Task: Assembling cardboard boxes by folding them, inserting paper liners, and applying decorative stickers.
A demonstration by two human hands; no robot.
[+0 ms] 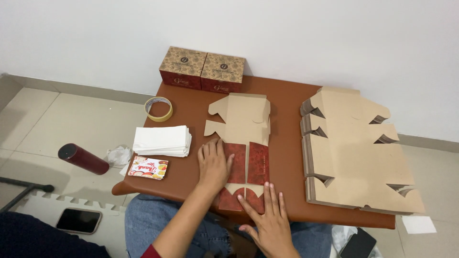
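Now both palms lie flat: left hand point(213, 165) and right hand point(269, 217) pin the flat box blank point(244, 150) mid-frame against the tabletop point(287, 153), grasping nothing, steadying its red flaps.

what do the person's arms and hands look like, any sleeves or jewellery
Both hands, left hand and right hand, are bare, with no gloves, rings or watch showing. The forearms are uncovered; a dark red sleeve edge shows on the left arm at the frame's bottom.

Two finished boxes point(202, 69), tape roll point(158, 109), napkin stack point(161, 141), flat carton stack point(356, 153).
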